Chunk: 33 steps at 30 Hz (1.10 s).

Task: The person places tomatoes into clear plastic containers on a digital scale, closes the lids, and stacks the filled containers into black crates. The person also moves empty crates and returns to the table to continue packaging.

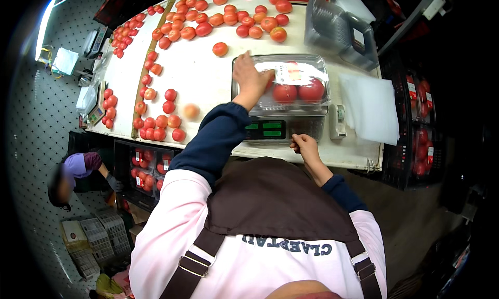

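A clear plastic clamshell container [300, 69] sits shut on the metal platform of a digital scale [308, 127]. Large red tomatoes [311, 90] show through its lid, which bears a printed label [288, 71]. My left hand [249, 77] lies over the container's left side, thumb spread across the lid and fingers towards the far corner; whether it grips or only presses cannot be seen. By the scale's keypad, at its near right edge, my right hand [306, 146] has thumb and fingertips pinched together, with nothing visible between them. Green digits glow on the scale's display [266, 129].
Loose tomatoes [230, 17] spread over the white table [195, 69], split by a brown strip [159, 26]. Open clamshells [329, 30], white sheets [370, 108] and a small white dispenser [337, 121] lie right. Packed crates [405, 143] flank the table. A gloved co-worker [80, 166] bends at left.
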Tool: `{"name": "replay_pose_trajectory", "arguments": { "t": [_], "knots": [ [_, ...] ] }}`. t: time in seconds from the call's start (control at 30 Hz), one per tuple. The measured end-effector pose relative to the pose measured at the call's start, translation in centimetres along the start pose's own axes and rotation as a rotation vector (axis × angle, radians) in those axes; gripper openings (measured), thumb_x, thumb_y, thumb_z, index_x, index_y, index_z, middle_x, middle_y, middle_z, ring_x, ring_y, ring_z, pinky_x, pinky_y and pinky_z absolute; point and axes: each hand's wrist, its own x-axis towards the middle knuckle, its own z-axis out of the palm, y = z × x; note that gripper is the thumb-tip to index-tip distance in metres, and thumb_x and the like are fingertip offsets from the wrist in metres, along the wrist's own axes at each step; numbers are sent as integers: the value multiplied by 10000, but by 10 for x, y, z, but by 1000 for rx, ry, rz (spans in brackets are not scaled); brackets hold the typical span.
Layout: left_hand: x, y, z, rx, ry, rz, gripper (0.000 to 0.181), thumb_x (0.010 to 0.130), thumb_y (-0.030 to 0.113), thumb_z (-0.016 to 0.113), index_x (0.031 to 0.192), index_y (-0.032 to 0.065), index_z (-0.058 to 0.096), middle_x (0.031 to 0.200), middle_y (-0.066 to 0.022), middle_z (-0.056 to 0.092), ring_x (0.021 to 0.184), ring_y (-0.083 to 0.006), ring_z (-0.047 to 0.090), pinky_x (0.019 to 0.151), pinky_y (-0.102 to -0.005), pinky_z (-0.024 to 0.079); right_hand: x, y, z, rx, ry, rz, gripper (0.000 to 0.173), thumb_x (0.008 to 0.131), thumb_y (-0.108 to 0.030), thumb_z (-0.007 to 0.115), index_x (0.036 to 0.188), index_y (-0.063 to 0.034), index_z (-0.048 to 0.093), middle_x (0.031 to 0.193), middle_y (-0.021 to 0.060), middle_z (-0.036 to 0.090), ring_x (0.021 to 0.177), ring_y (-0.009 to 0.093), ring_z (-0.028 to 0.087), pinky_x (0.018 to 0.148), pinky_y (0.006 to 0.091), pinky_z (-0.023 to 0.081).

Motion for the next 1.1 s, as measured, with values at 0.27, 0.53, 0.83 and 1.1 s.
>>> {"name": "replay_pose_trajectory", "arguments": {
  "t": [0.27, 0.53, 0.83, 1.1],
  "knots": [
    [-53, -59, 2, -1139, -488, -854, 546, 843, 518, 649, 896, -11, 522, 765, -43, 485, 665, -132, 413, 594, -272, 361, -1, 10, -9, 10, 5, -27, 237, 962, -250, 558, 836, -49, 578, 718, 28, 602, 618, 88, 523, 584, 241, 434],
    [-59, -44, 8, -1306, -651, -966, 639, 899, 471, 523, 1300, -4, 378, 1165, -165, 507, 984, -226, 555, 795, -387, 490, -3, -15, -19, -24, 49, -44, 224, 972, -250, 541, 854, -61, 564, 707, 30, 596, 602, 97, 527, 573, 248, 436],
    [-50, -16, -33, -1414, -935, -1352, 470, 906, 449, 446, 1221, 102, 473, 1153, -139, 553, 968, -284, 579, 747, -434, 511, 64, -94, -29, -451, 167, -459, 240, 929, -243, 556, 911, -16, 633, 732, 80, 658, 580, 125, 581, 526, 259, 442],
    [-72, -28, -53, -1409, -968, -1028, 481, 926, 382, 428, 1297, 75, 428, 1135, -131, 565, 834, -244, 621, 678, -362, 542, 76, -88, -61, 861, 10, -45, 579, 956, -492, 411, 1281, -18, 484, 1212, 159, 582, 1023, 293, 580, 882, 434, 473]
  ]
}}
